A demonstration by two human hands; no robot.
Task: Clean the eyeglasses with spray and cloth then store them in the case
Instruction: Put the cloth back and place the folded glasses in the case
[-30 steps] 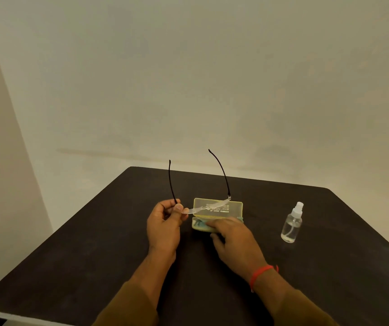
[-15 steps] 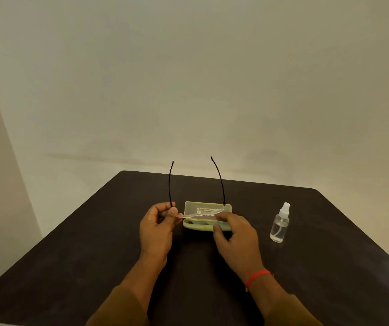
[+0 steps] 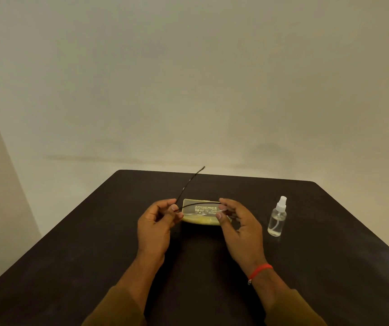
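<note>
The clear-lensed eyeglasses with thin black temple arms (image 3: 200, 211) hang between your two hands, held just above the middle of the dark tabletop (image 3: 71, 255). Nearest you, both olive-brown sleeves (image 3: 116, 309) come in from the near edge, and a red thread bracelet (image 3: 260, 270) circles your right wrist. Your left hand (image 3: 157, 228) pinches the left end of the frame between thumb and fingertips. Your right hand (image 3: 240, 228) grips the right end the same way, its other fingers loosely curled. One temple arm lies folded across the lenses, from hand to hand; the other sticks out from the left end, slanting up and away toward the far edge of the tabletop. Directly behind and below the glasses sits the pale yellow rectangular case (image 3: 200, 218) with printed lettering on its clear lid; whether the frame touches it is unclear. To the right, well apart from your right hand, stands a small clear plastic spray bottle with a white nozzle (image 3: 277, 217), upright. Beyond the tabletop rises a plain cream wall (image 3: 188, 78).
</note>
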